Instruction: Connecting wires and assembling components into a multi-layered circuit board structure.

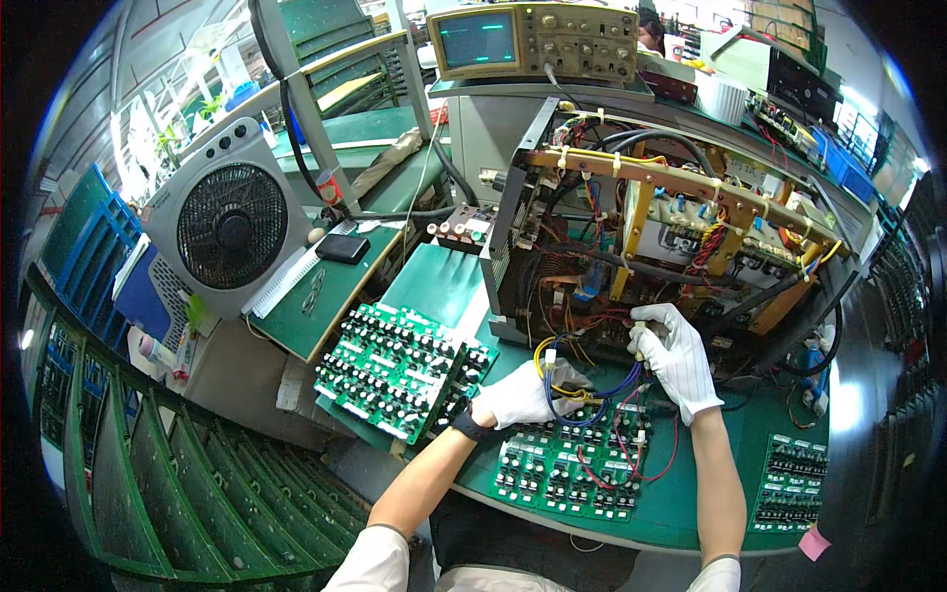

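Both my hands wear white gloves. My left hand [528, 393] grips a bundle of yellow, blue and red wires [582, 395] just above a green circuit board [567, 469] lying on the green bench mat. My right hand [676, 355] is raised a little farther back, pinching a small pale connector [639, 331] at the front of an open machine chassis [651, 237] full of cables and parts. The wires run from the board up toward the chassis.
A stack of green circuit boards [400, 370] lies left of my hands, another board [789, 483] at the right. An oscilloscope [538, 39] sits on top behind the chassis. A grey fan [232, 222] stands at left, green racks [178, 474] below it.
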Demonstrator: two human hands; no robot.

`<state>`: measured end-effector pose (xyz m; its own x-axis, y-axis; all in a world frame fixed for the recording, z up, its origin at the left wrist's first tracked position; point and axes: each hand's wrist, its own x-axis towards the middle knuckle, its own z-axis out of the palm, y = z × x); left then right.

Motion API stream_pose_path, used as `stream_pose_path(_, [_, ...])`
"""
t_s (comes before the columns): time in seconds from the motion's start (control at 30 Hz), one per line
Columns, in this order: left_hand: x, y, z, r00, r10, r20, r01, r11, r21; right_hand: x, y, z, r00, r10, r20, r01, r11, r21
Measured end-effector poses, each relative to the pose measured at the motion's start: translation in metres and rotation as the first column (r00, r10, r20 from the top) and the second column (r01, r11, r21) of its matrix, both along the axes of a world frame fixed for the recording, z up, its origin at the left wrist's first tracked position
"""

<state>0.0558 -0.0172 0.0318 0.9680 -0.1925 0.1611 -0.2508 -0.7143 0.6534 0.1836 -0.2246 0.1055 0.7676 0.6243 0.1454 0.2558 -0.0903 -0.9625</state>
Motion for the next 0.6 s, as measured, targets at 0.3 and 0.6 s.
stream_pose_path(0.3, [0.0007,0.0000,-0.0066,0.996,-0.005,0.086,0.007,1.000,-0.020,-0.0005,-0.0010,0.0027,0.999,0.023,0.040,-0.022,0.999,-0.043])
stream_pose_path(0.6, [-0.0003,-0.0007,-0.0039,0.998,-0.004,0.057,0.006,1.000,-0.025,0.0027,-0.0027,-0.0038,0.998,0.023,0.059,-0.021,0.999,-0.028])
